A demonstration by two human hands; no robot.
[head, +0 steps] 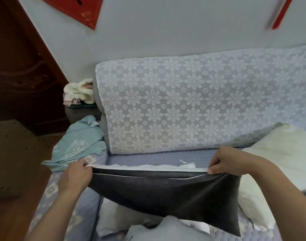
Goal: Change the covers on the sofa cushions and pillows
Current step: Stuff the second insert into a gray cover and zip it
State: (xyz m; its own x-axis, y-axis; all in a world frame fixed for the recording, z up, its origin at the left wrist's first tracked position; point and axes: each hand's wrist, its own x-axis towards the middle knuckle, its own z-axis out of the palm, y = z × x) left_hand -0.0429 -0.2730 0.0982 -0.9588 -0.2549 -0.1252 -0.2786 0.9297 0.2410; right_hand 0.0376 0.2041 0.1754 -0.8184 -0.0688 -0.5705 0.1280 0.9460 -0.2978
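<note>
Sofa [103, 202] with lace-draped backrest [183, 105] against pale wall. Held above seat: dark grey cushion cover [166, 193], open edge stretched level. Left hand [75, 178] pinching left end of white zipper band [148, 168]; right hand [227, 162] pinching right end. Bare cream pillow [279, 157] at right, teal cloth [79, 141] at left.

Soft, even indoor light with a cool bluish cast; no glare and no hard shadows. The wooden door [18, 66] at the left is dim, almost black. The wide lens bends the sofa backrest [192, 105] into a curve. The red strip [281, 13] at top right is smeared by blur, and fine detail is soft throughout.
</note>
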